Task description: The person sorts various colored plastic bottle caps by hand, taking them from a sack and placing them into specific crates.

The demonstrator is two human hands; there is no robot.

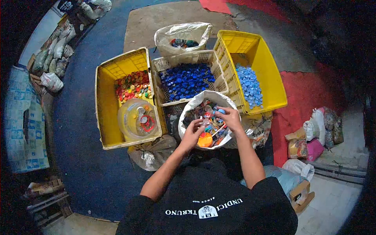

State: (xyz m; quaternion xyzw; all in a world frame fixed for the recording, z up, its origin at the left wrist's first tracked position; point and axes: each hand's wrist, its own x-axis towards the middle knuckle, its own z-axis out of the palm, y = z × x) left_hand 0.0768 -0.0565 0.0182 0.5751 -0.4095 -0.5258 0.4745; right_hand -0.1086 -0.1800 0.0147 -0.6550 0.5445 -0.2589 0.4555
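Note:
My left hand is over the white sack in front of me, fingers closed around a small, pale, see-through piece, perhaps a cap. To its right, my right hand pinches a light blue bottle cap above the same sack. Mixed plastic caps and scraps fill the sack, among them a large orange lid just below my left fingers. The fingers partly cover the sack's contents.
Beyond the sack, a white crate holds dark blue caps. A yellow crate at left holds red and yellow caps and a clear round tub. Light blue caps lie in the right yellow crate. Another sack stands behind.

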